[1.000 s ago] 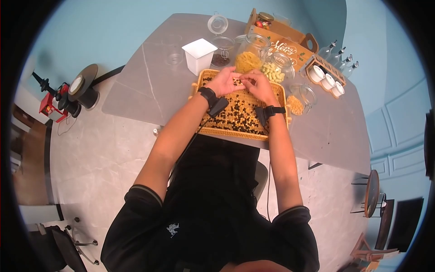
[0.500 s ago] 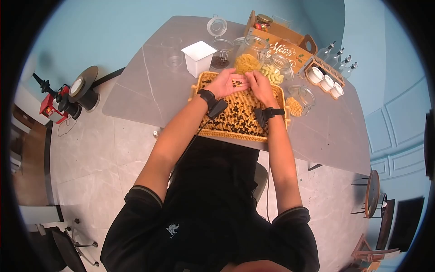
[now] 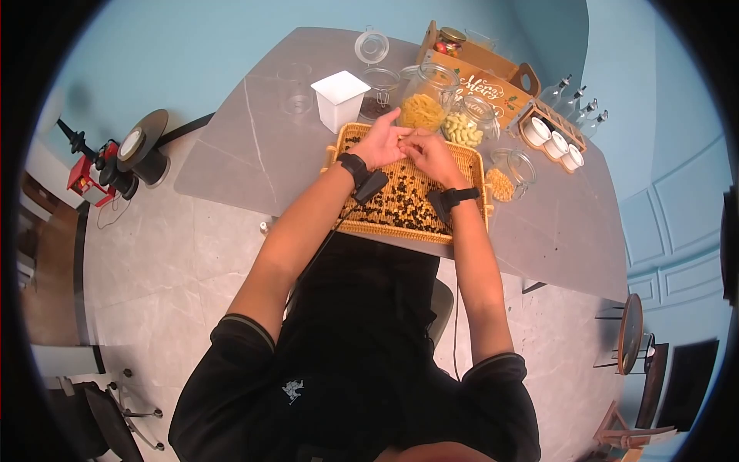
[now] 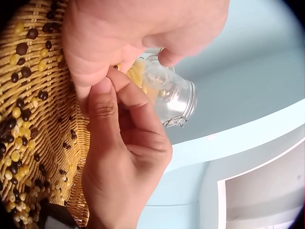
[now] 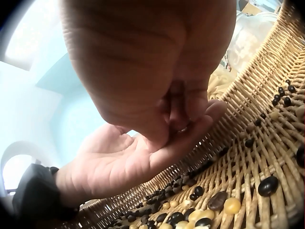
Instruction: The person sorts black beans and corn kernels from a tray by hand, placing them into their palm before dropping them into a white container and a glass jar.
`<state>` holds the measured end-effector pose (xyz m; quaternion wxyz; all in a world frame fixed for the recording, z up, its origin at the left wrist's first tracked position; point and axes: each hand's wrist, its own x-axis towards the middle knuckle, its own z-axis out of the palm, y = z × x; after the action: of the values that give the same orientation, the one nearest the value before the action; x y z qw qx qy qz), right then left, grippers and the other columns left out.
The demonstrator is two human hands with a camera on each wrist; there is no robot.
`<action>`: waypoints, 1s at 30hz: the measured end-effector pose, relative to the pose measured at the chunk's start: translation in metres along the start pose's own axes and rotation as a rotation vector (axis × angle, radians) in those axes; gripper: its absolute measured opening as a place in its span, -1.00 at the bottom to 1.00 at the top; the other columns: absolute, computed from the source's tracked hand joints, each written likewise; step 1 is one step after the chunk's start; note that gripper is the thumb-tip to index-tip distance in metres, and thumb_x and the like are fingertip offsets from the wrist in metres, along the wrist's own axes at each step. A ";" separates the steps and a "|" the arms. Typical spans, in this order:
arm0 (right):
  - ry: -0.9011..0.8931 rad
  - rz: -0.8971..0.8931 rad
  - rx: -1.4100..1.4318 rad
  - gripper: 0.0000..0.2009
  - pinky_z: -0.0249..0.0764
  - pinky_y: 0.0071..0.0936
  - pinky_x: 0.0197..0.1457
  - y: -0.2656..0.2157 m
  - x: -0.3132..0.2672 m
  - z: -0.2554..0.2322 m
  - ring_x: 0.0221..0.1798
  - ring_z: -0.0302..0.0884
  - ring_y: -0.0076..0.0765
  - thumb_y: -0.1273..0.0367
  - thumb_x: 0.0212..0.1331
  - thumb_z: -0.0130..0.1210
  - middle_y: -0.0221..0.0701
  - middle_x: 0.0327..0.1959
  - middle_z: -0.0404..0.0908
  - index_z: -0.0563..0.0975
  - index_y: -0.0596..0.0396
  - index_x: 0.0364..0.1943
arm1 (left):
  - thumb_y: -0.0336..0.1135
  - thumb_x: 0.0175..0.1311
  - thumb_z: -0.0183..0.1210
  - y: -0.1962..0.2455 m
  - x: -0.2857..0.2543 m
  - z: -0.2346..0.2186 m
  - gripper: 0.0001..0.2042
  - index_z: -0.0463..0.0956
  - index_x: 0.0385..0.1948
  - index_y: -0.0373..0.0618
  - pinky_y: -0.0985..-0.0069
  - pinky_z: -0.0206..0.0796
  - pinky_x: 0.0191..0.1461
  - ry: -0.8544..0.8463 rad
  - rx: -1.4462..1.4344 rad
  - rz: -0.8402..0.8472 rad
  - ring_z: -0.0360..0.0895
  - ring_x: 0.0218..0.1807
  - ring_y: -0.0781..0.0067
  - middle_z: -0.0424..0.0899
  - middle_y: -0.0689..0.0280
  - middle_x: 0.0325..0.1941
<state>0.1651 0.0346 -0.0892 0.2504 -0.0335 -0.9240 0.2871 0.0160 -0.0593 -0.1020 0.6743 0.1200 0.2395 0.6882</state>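
Observation:
Palm up above the wicker tray (image 3: pixel 362 225), the left hand (image 3: pixel 375 146) has its fingers extended. The right hand (image 3: pixel 433 156) bends over it, fingers curled, its fingertips touching the left hand. In the left wrist view the right thumb and forefinger (image 4: pixel 112 93) come together against the left hand, and a small dark bean (image 4: pixel 116 67) shows beside them. Whether anything lies between the right fingertips is hidden. Black and yellow beans (image 3: pixel 400 202) are scattered mixed over the tray. Seen from the right wrist, the left palm (image 5: pixel 119 162) lies beneath the right fingers.
Behind the tray stand a white square container (image 3: pixel 339 104), a jar of yellow pasta (image 3: pixel 422 110) and a jar of pale green pieces (image 3: pixel 463 129). An open jar (image 3: pixel 502 183) lies to its right. Farther back are a wooden crate (image 3: pixel 481 81), white cups (image 3: pixel 556 145) and glass bottles (image 3: pixel 572 102).
The right hand has rolled over and bent more at the wrist, moving slightly left and covering the left palm, where beans were visible half a second ago. The left hand has tilted a little.

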 end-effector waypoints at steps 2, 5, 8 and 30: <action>0.000 -0.011 -0.084 -0.87 0.49 -0.30 -0.09 -0.002 0.000 -0.001 -0.18 0.57 -0.10 0.47 0.19 0.26 -0.19 -0.26 0.61 0.67 0.22 -0.23 | 0.17 0.54 -0.09 0.000 0.000 0.001 -0.22 0.23 0.32 -0.61 0.38 0.44 0.21 -0.012 -0.004 -0.003 0.56 0.08 0.22 0.53 -0.05 0.19; 0.016 0.089 -0.002 -0.87 0.46 -0.39 -0.16 0.003 0.000 0.003 -0.27 0.55 -0.29 0.41 0.27 0.24 -0.30 -0.32 0.63 0.64 0.21 -0.22 | 0.16 0.54 -0.09 -0.002 0.000 0.002 -0.24 0.25 0.30 -0.61 0.35 0.43 0.28 0.008 -0.005 0.010 0.57 0.08 0.22 0.53 -0.05 0.18; 0.014 0.235 0.405 -0.85 0.40 -0.52 -0.25 0.023 0.002 0.007 -0.36 0.46 -0.57 0.35 0.36 0.22 -0.50 -0.39 0.62 0.65 0.17 -0.21 | 0.15 0.54 -0.09 -0.003 0.001 0.004 -0.25 0.25 0.30 -0.61 0.29 0.41 0.37 0.063 0.009 0.024 0.56 0.13 0.19 0.53 -0.06 0.18; 0.276 0.141 0.040 -0.74 0.50 -0.46 -0.16 0.007 0.003 -0.003 -0.31 0.55 -0.42 0.54 0.20 0.27 -0.33 -0.35 0.64 0.71 0.14 -0.01 | 0.12 0.55 -0.11 0.008 -0.002 0.001 -0.26 0.23 0.32 -0.61 0.22 0.38 0.41 -0.001 0.074 0.221 0.50 0.27 0.06 0.44 -0.13 0.29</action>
<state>0.1633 0.0421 -0.0895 0.3546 -0.1322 -0.8703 0.3151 0.0096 -0.0611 -0.0971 0.5895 0.1710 0.2496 0.7490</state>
